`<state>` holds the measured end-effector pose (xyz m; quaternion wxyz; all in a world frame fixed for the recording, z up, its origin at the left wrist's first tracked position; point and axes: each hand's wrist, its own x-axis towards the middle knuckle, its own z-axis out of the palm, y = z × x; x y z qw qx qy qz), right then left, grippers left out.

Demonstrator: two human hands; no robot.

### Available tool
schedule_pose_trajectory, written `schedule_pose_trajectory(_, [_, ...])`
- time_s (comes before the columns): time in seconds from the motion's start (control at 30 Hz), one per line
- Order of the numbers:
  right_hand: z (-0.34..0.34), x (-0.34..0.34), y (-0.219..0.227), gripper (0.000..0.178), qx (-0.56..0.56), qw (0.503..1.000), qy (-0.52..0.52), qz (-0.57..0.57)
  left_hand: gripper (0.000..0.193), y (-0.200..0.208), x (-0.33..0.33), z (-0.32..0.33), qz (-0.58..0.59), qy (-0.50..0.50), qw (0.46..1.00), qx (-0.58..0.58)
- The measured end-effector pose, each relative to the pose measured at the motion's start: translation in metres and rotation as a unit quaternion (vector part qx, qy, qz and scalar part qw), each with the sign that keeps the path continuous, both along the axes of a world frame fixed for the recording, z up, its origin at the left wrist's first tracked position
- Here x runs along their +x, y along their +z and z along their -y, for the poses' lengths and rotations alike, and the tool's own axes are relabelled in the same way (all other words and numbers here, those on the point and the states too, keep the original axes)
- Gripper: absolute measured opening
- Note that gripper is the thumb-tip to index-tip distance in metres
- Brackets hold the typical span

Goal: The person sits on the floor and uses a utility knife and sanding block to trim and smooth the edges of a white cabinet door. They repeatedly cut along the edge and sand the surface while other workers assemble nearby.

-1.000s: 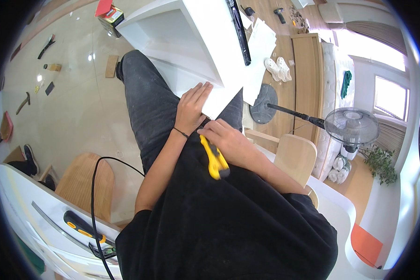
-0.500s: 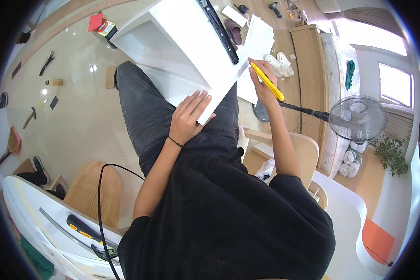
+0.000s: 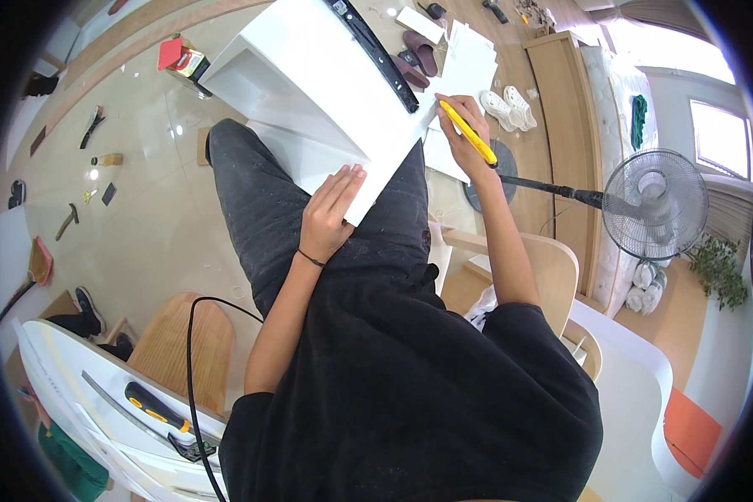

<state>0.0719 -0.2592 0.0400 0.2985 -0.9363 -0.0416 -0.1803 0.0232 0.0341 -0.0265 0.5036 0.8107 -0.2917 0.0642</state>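
Note:
A white open-fronted box unit (image 3: 309, 84) rests tilted across my thighs, with a black slide rail (image 3: 375, 54) along its upper face. My left hand (image 3: 330, 213) lies on the near corner of the box, fingers stretched out over the panel; its thumb is mostly hidden. At the right edge of the box, beyond the rail's near end, my right hand (image 3: 467, 138) is closed round a yellow utility knife (image 3: 470, 134). The knife's front end points toward the panel edge. Whether a blade touches the panel is too small to tell.
A standing fan (image 3: 654, 203) is on the right. Purple slippers (image 3: 421, 54), white clogs (image 3: 510, 109) and white panels (image 3: 468, 58) lie ahead. A hammer (image 3: 67, 222) and a red-capped can (image 3: 182, 60) are on the left floor. A hand saw (image 3: 155, 406) lies at lower left, near another person's shoe (image 3: 89, 309).
The view has shifted slightly, so the room appears further right. Both hands and the box have moved a little left in the picture. The knife remains in my right hand.

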Motion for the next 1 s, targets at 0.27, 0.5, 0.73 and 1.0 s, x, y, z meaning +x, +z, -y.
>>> schedule_pose_trajectory(0.27, [-0.022, -0.022, 0.000, 0.028, 0.017, 1.000, 0.015, -0.019, 0.074, -0.004, 0.000, 0.000, 0.012, 0.009, 1.000, 0.009])
schedule_pose_trajectory(0.5, [-0.061, -0.055, 0.000, 0.034, 0.012, 0.999, 0.048, -0.023, 0.068, -0.013, 0.003, -0.003, -0.011, 0.036, 0.998, 0.044])
schedule_pose_trajectory(0.73, [-0.113, -0.094, 0.006, 0.051, 0.024, 0.995, 0.093, -0.020, 0.068, -0.017, 0.003, -0.003, -0.005, 0.032, 0.999, 0.043])
schedule_pose_trajectory(1.0, [-0.158, -0.131, 0.016, 0.040, 0.047, 0.963, 0.258, -0.053, 0.067, -0.017, 0.004, -0.005, -0.012, 0.019, 0.999, 0.030])
